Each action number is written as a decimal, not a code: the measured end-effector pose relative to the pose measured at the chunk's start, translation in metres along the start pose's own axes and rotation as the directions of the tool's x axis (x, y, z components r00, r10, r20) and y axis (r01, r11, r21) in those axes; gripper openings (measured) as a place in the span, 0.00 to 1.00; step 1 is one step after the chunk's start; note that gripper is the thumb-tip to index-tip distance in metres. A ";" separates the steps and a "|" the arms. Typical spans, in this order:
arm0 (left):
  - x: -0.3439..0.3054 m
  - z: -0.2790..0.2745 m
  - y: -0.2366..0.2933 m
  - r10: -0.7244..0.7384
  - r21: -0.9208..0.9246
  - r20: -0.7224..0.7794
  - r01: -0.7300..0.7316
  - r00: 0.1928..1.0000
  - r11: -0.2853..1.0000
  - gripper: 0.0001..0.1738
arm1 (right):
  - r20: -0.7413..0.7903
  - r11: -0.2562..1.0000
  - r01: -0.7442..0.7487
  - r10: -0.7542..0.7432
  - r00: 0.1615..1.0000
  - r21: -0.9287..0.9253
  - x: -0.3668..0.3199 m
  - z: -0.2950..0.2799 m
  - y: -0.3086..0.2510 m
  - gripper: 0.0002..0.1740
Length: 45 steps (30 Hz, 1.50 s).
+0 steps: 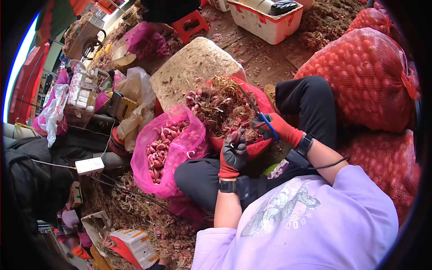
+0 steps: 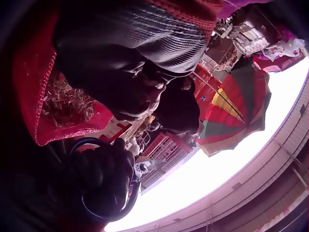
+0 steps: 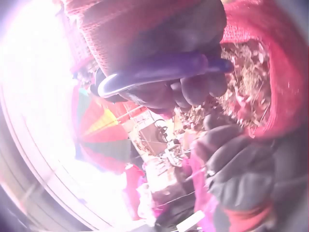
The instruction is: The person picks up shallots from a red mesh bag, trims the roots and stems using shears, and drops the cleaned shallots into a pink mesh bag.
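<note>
Both hands wear dark-palmed gloves with red cuffs. My left hand (image 1: 234,155) holds a reddish shallot (image 1: 235,137) at its fingertips, just over the edge of an open red mesh sack (image 1: 260,96). Inside that sack lie shallots with dry stalks and roots (image 1: 211,108). To the right, my right hand (image 1: 281,129) grips blue-handled scissors (image 1: 269,126), blades pointing up and away over the sack. In the right wrist view, the blue handle (image 3: 164,70) crosses the gloved fingers. A pink mesh bag (image 1: 198,132) of cleaner shallots (image 1: 159,150) stands left of the left hand.
Full red mesh sacks (image 1: 355,74) crowd the right side. Beyond the open sack lies a dirty foam slab (image 1: 193,67). A white tub (image 1: 265,22) and a red stool (image 1: 191,26) stand farther back. Dry peelings (image 1: 130,204) cover the floor at left.
</note>
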<state>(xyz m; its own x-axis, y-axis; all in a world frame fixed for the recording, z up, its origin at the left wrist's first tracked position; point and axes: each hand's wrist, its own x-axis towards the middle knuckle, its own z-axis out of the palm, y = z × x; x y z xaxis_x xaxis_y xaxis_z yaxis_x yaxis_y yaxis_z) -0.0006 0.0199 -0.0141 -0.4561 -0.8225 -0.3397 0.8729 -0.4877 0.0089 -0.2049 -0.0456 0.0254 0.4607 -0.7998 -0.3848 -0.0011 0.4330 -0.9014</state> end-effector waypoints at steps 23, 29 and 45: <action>-0.042 0.034 0.070 0.653 -0.152 0.227 -0.636 0.723 0.757 0.22 | -0.037 0.547 0.057 -0.159 0.987 -0.835 -0.026 0.003 0.009 0.30; -0.051 0.049 0.104 0.897 0.895 0.436 -0.141 0.067 -0.424 0.36 | -0.090 0.599 0.038 -0.182 0.979 -0.800 -0.024 -0.011 0.011 0.31; 0.130 0.040 0.044 0.380 0.134 0.436 0.358 0.816 -0.924 0.25 | -0.190 0.818 0.096 -0.244 0.951 -0.568 -0.013 -0.027 0.018 0.19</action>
<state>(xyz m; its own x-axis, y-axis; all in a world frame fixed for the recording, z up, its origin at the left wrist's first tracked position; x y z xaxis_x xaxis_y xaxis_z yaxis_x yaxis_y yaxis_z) -0.0288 -0.1203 -0.0200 -0.1161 -0.9839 0.1358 -0.9932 0.1166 -0.0041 -0.2346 -0.0385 0.0088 0.2701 -0.9451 -0.1839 -0.4602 0.0410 -0.8868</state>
